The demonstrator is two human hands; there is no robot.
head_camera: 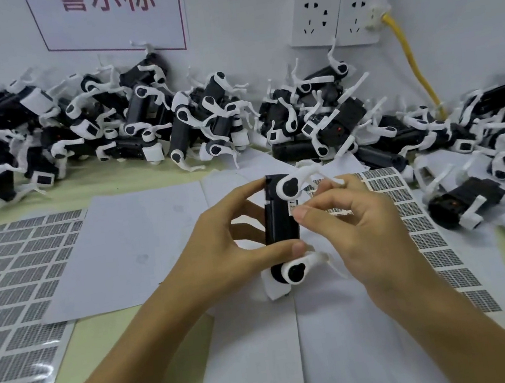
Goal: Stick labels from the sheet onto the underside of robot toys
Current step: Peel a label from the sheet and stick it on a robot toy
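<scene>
Labelling a robot toy at a crowded bench

The bench [90,187] carries a heap of black-and-white robot toys [151,114] along the wall and label sheets [16,286] either side — in the middle, above white paper, the left hand [219,244] grips one robot toy [280,219] end to end, while the right hand [360,218] pinches a small label [293,206] against its black body.

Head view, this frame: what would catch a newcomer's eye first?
The toy at centre, held up between both hands: the left hand grips its black body while the right hand pinches a small label against it. Behind, a pile of toys runs along the wall. Label sheets lie flat at left, and more at right.
</scene>
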